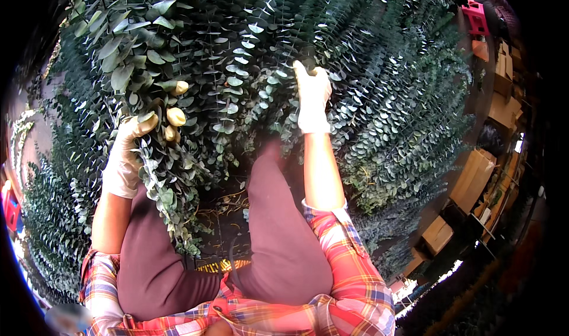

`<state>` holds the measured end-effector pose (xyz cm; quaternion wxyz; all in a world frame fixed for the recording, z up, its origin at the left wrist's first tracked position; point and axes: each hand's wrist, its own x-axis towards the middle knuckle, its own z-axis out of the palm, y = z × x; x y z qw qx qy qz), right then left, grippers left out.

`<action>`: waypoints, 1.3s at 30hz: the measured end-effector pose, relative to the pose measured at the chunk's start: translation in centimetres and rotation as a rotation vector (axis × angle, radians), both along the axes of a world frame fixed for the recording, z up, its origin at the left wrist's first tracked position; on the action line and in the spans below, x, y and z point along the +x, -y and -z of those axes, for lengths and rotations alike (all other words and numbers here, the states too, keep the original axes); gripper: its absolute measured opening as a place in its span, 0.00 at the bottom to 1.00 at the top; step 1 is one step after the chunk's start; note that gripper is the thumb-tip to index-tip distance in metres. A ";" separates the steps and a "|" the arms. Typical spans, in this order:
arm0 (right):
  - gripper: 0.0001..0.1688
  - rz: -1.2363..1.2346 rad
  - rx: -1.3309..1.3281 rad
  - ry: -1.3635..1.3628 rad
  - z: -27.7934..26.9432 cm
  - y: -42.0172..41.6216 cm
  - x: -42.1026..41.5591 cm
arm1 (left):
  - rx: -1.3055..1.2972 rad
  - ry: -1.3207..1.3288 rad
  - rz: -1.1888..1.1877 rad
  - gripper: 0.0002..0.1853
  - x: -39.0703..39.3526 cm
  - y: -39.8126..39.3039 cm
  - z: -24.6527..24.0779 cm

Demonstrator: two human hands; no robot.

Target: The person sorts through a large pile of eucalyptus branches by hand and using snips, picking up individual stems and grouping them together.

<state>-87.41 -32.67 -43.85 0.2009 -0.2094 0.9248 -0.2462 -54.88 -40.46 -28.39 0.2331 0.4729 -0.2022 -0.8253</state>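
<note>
My left hand (124,151), in a pale thin glove, is closed around a bunch of eucalyptus stems (122,64). Broad grey-green leaves rise above the fist, and smaller leaves hang below it beside my left knee. My right hand (314,100), gloved the same way, is held out over a large mass of eucalyptus branches (382,100). Its thumb points up and the other fingers are curled away from view; whether a stem lies in them is hidden.
I sit low with both knees (280,216) bent, the foliage close around them. Leaf scraps litter the dark floor (222,233). Along the right stand cardboard boxes (472,180) and a pink plastic stool (475,18). Part of a person (66,318) shows at lower left.
</note>
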 end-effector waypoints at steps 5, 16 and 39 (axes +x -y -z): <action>0.23 -0.039 0.004 -0.065 -0.5 1.3 -0.9 | -0.038 0.019 0.095 0.31 0.1 0.2 -0.2; 0.17 0.077 -0.724 -0.155 -6.5 1.9 -3.7 | 0.003 -0.041 0.127 0.35 0.3 0.3 -0.1; 0.28 -0.918 -0.461 0.388 -12.4 6.6 8.1 | -0.031 0.170 0.273 0.14 2.0 -0.1 2.7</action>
